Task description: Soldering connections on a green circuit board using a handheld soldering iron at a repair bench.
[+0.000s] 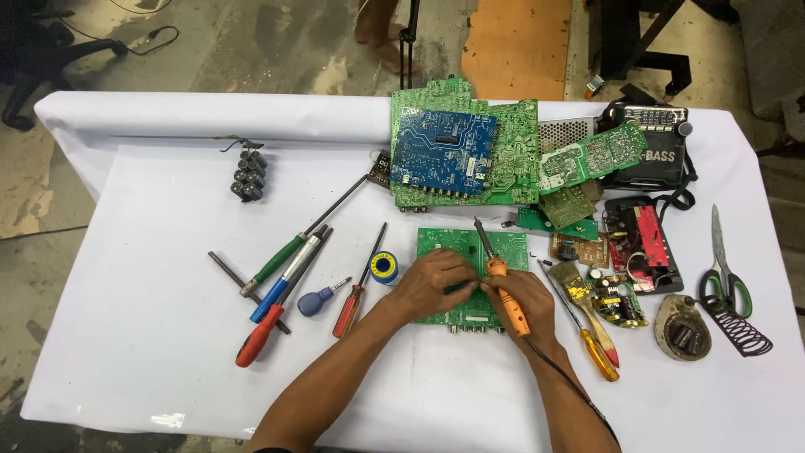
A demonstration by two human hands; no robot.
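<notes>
My right hand [527, 304] grips an orange-handled soldering iron [496, 267], its dark tip pointing up and away over a green circuit board [511, 250] that lies flat on the white-covered table [151, 319]. My left hand [432, 283] rests on the same board with its fingers pinched together beside the iron's handle; whether something thin is between them I cannot tell. A small spool of solder wire [385, 268] sits just left of the board.
Several screwdrivers [281, 277] lie to the left, and a battery pack [248, 174] sits further back. A stack of green and blue boards [457, 147] lies behind. To the right are more boards, a brush [579, 289], a radio [658, 151], scissors [723, 260] and a coiled stand [742, 329].
</notes>
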